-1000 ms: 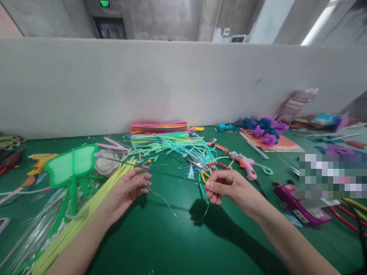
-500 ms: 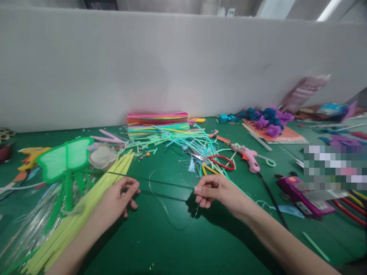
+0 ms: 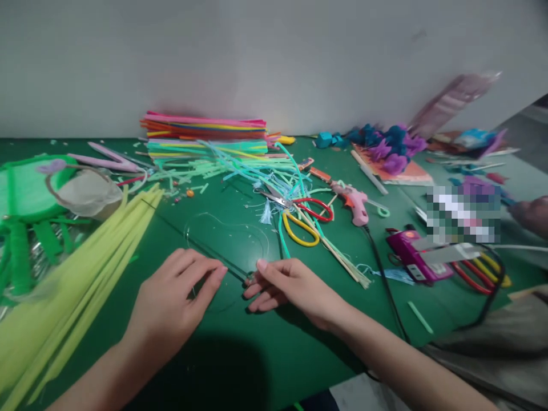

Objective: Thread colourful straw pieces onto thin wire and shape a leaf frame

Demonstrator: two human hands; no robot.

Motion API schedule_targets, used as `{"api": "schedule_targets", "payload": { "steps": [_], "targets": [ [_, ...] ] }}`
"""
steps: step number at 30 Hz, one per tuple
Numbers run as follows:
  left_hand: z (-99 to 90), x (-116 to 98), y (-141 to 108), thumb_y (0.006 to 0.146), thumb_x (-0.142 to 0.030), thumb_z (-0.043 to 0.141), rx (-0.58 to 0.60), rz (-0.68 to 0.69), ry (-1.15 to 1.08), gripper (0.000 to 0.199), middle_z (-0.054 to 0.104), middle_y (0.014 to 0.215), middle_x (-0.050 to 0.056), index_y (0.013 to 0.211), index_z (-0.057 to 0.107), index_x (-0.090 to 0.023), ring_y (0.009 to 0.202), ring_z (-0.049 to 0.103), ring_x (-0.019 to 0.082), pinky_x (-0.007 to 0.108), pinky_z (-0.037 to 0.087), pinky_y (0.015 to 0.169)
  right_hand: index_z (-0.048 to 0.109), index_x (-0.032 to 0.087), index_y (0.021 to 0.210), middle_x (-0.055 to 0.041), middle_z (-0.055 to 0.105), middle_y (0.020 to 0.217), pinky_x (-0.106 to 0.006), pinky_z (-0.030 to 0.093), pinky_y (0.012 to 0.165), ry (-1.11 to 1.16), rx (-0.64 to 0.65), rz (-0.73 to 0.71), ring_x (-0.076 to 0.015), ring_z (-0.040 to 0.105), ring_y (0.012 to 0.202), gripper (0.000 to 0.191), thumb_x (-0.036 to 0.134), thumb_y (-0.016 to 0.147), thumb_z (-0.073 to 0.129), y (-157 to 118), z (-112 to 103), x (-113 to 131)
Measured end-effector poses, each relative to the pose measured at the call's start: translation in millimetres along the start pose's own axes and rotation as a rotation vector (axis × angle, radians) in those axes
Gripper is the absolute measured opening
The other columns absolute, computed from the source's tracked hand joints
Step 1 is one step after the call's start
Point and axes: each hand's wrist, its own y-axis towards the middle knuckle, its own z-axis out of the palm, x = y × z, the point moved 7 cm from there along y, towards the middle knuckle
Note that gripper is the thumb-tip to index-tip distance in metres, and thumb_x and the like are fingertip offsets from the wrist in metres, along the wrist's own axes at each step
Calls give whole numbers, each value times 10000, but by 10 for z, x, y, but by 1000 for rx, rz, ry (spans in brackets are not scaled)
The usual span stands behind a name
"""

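Observation:
A thin dark stick (image 3: 192,236) slants from my right hand (image 3: 285,288) towards the upper left, its far end over the yellow-green strips. The thumb and fingers of my right hand are closed around its near end, where a small bit of clear thread shows. My left hand (image 3: 184,291) is just left of that end, thumb and forefinger pinched together. A fine clear thread (image 3: 208,214) loops over the green table and passes near the left fingertips. Whatever the left pinch holds is too small to make out.
Scissors with red and yellow handles (image 3: 314,209) lie beyond my right hand, near a pink glue gun (image 3: 357,208). Yellow-green strips (image 3: 92,274) lie at left beside a green fuzzy shape (image 3: 25,194). Coloured pipe cleaners (image 3: 205,128) are stacked behind. Another person's hand (image 3: 533,217) is at right.
The view has turned right and down. My left hand has come closer to the right, its thumb and forefinger still pinched. The right hand has turned, fingers extending left; the stick now slants more steeply.

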Motion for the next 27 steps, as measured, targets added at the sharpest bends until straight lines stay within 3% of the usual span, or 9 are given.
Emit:
{"api": "schedule_targets", "payload": {
  "steps": [2, 6, 11, 15, 19, 21, 23, 25, 27],
  "targets": [
    [28, 5, 1, 961, -264, 545, -2, 112, 77, 195, 665, 968, 58, 1061, 710, -232, 925, 593, 209, 336, 464, 816, 687, 76, 879, -96, 726, 810, -210, 589, 609, -6, 8, 20, -138, 735, 616, 491, 525, 971, 510, 7, -35, 5],
    [210, -24, 26, 948, -181, 554, 129, 318, 154, 299, 633, 1264, 61, 1191, 677, -302, 1187, 529, 279, 461, 404, 984, 671, 86, 898, -62, 696, 738, -212, 579, 552, -29, 64, 64, -136, 715, 559, 489, 522, 989, 470, 7, -47, -17],
    [384, -37, 111, 968, -156, 500, 225, 387, 50, 220, 720, 1032, 23, 1036, 686, -252, 1207, 529, 259, 469, 355, 1047, 687, 100, 868, -57, 686, 682, -215, 570, 555, -106, 70, 33, -135, 703, 568, 577, 662, 880, 555, -2, -66, 2],
    [412, -38, 111, 964, -138, 489, 237, 370, 15, 225, 722, 1012, 22, 1033, 675, -246, 1200, 534, 250, 448, 363, 1043, 699, 106, 817, -54, 680, 658, -232, 571, 569, -251, 37, -16, -137, 695, 572, 624, 718, 825, 574, -37, -126, 46],
    [408, -62, 89, 970, -176, 505, 267, 375, 17, 184, 713, 992, 27, 1035, 668, -231, 1166, 552, 243, 446, 355, 1055, 698, 131, 856, -58, 700, 720, -243, 581, 587, -384, -20, -97, -143, 707, 607, 555, 671, 858, 571, -134, -263, 185],
    [419, -74, 82, 970, -213, 523, 303, 385, 12, 163, 699, 985, 30, 1043, 667, -234, 1141, 562, 241, 448, 356, 1059, 692, 153, 831, -55, 704, 724, -230, 567, 551, -472, -125, -174, -133, 691, 579, 494, 640, 851, 606, -242, -424, 358],
    [432, -82, 74, 972, -238, 528, 333, 400, 1, 154, 683, 982, 33, 1035, 668, -241, 1129, 563, 240, 445, 365, 1052, 681, 174, 799, -48, 700, 700, -210, 518, 461, -558, -326, -273, -115, 649, 505, 450, 622, 824, 644, -428, -675, 611],
    [443, -78, 65, 980, -239, 517, 348, 408, -9, 153, 671, 980, 34, 1015, 666, -245, 1133, 553, 239, 431, 386, 1026, 661, 185, 738, -33, 658, 594, -208, 377, 316, -630, -538, -305, -95, 538, 358, 472, 645, 831, 607, -668, -958, 854],
    [452, -60, 57, 984, -229, 507, 356, 403, -19, 158, 667, 987, 34, 1012, 662, -247, 1142, 543, 239, 414, 406, 996, 663, 182, 699, -21, 599, 493, -230, 295, 289, -734, -707, -279, -92, 451, 293, 497, 650, 842, 574, -897, -1216, 1067]
  ]
}}
